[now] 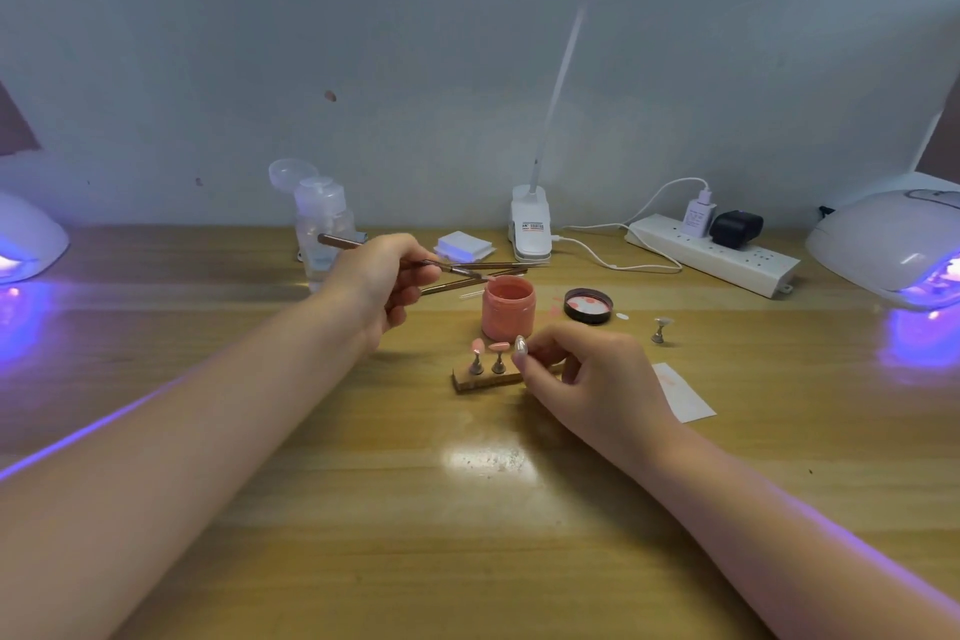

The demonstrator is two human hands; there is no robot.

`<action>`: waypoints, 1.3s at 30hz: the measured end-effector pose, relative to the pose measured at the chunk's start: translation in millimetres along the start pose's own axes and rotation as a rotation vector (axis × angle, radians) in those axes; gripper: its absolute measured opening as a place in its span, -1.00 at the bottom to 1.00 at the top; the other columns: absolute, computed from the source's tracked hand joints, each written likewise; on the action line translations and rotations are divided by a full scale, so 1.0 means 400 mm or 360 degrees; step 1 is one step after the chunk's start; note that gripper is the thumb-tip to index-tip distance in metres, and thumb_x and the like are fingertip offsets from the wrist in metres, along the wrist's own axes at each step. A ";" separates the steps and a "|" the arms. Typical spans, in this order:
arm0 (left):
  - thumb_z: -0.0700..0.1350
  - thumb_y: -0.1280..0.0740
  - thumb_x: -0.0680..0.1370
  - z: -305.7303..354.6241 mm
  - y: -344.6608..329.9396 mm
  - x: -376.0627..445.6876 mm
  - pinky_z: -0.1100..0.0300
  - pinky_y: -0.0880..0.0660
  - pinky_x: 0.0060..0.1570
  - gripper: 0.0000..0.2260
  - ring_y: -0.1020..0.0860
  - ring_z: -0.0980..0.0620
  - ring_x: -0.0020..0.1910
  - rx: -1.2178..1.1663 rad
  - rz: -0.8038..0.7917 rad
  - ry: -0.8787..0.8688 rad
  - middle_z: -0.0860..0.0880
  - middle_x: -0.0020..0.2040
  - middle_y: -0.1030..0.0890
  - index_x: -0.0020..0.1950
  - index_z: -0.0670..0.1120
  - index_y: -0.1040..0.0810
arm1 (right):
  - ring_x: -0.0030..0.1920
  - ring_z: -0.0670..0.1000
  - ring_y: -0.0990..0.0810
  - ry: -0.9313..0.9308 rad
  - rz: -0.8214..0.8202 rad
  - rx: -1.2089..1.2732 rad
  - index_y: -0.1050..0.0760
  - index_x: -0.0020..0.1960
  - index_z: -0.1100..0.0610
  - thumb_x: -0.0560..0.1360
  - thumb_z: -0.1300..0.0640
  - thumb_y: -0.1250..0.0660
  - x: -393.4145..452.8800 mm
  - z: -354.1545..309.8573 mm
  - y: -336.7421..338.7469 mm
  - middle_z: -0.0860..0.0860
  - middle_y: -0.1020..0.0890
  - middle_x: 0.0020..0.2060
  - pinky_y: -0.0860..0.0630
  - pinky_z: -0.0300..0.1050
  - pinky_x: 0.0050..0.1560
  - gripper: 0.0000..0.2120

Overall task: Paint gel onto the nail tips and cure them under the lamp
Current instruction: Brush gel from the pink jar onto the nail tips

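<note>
Close in front, right hand (582, 369) pinching one nail tip (520, 347) on its stand, kept steady beside two pink tips on the little wooden block (485, 378), mid-table. Past it, left hand (382, 283) gripping a thin brush (415, 259), tip over the open pink gel jar (508, 306), likely for a dip. Glowing lamp (891, 244) waiting at the table's right edge for curing.

Single head-worn wide-angle view; faces forward and down across the wooden desk (519, 509) toward the back wall (260, 42); close range, forearms entering from bottom edge.
</note>
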State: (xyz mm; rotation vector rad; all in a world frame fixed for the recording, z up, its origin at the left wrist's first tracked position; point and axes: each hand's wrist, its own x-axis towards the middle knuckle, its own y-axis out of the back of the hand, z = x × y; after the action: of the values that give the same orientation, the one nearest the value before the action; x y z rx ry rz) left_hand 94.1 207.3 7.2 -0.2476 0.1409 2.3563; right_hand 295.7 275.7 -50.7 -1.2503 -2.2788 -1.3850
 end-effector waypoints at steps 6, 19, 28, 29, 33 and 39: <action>-0.19 -0.29 0.52 -0.033 0.012 -0.031 0.35 -0.34 -0.54 -0.89 -0.42 0.14 -0.48 -0.0406 0.0063 0.0103 0.02 -0.43 -0.61 -0.17 -0.12 -0.57 | -0.38 -0.20 -0.48 -0.0160 0.0032 0.0348 -0.63 -0.16 -0.09 0.45 0.12 -0.46 0.005 0.002 -0.002 -0.15 -0.62 -0.36 -0.33 -0.38 -0.34 -0.90; -0.17 -0.31 0.49 -0.153 -0.008 -0.219 0.47 -0.42 -0.23 -0.85 -0.60 0.21 -0.18 0.0496 -0.0117 -0.1513 0.17 -0.14 -0.66 -0.02 0.05 -0.57 | -0.37 -0.05 -0.50 -0.0157 0.0182 0.0430 -0.66 -0.07 -0.01 0.46 0.14 -0.45 0.006 -0.001 -0.011 -0.20 -0.65 -0.30 -0.43 -0.25 -0.33 -0.92; -0.06 -0.27 0.47 -0.152 0.010 -0.214 0.39 -0.45 -0.20 -0.88 -0.61 0.13 -0.20 0.0470 -0.0193 -0.1587 0.04 -0.23 -0.66 -0.10 -0.02 -0.59 | -0.38 -0.01 -0.48 -0.0139 0.0227 0.0369 -0.65 -0.10 0.00 0.46 0.15 -0.45 0.006 0.006 -0.013 -0.16 -0.62 -0.36 -0.41 -0.20 -0.35 -0.94; -0.06 -0.25 0.47 -0.152 0.010 -0.215 0.44 -0.42 -0.22 -0.86 -0.59 0.17 -0.22 0.0424 -0.0197 -0.1597 0.05 -0.22 -0.65 -0.11 -0.04 -0.58 | -0.39 -0.02 -0.47 -0.0138 0.0232 0.0371 -0.65 -0.10 0.01 0.46 0.15 -0.45 0.005 0.007 -0.013 -0.16 -0.62 -0.36 -0.41 -0.20 -0.35 -0.94; -0.14 -0.32 0.53 -0.153 0.000 -0.213 0.41 -0.45 -0.21 -0.91 -0.62 0.17 -0.17 0.0375 -0.0192 -0.1545 0.04 -0.16 -0.67 -0.01 -0.06 -0.60 | -0.37 0.00 -0.50 -0.0143 0.0241 0.0370 -0.66 -0.09 0.03 0.46 0.15 -0.45 0.005 0.007 -0.013 -0.15 -0.64 -0.32 -0.48 -0.08 -0.31 -0.95; -0.02 -0.27 0.48 -0.158 0.005 -0.217 0.32 -0.48 -0.20 -0.83 -0.61 0.08 -0.20 0.0382 -0.0225 -0.1535 0.01 -0.21 -0.66 -0.08 -0.06 -0.60 | -0.34 0.01 -0.54 -0.0130 0.0248 0.0333 -0.65 -0.08 -0.01 0.45 0.14 -0.46 0.004 0.007 -0.012 -0.17 -0.64 -0.31 -0.51 -0.02 -0.27 -0.92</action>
State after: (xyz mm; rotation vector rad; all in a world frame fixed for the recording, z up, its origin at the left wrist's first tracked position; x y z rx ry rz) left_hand 162.1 135.8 -35.2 0.9496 -0.0641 2.0481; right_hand 291.7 277.9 -54.5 -1.4028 -2.2536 -1.0324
